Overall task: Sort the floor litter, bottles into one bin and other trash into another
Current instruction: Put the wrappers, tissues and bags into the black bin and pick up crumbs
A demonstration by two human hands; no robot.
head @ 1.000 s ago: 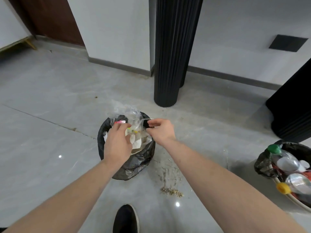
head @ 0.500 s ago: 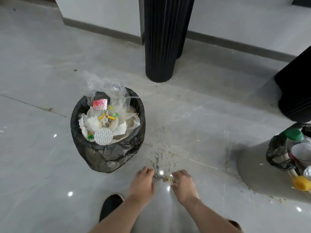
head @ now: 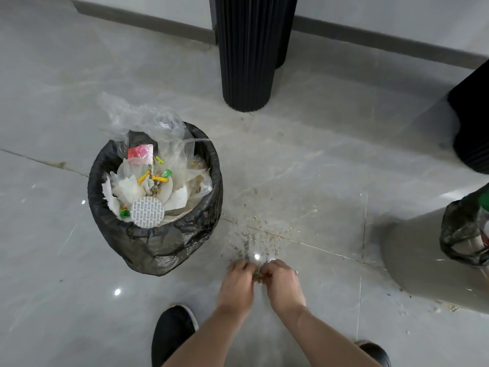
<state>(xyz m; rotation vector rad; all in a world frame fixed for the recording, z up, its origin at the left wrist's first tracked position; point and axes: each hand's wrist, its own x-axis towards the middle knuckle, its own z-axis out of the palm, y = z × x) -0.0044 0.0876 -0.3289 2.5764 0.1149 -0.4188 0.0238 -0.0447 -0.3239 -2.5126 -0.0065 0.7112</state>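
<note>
Currently, the head view shows both hands lowered to the grey tiled floor (head: 66,300). The left hand (head: 236,283) and right hand (head: 282,283) sit side by side, fingers curled inward around a small heap of crumb debris (head: 258,273) gathered between them. Loose crumbs (head: 260,235) lie scattered just beyond the fingertips. The black-lined trash bin (head: 156,234), filled with paper, clear plastic and a round foil seal (head: 147,211), stands near, to the left. A second bagged bin (head: 461,234) sits well apart at the right edge. A black fluted column (head: 247,54) stands behind.
</note>
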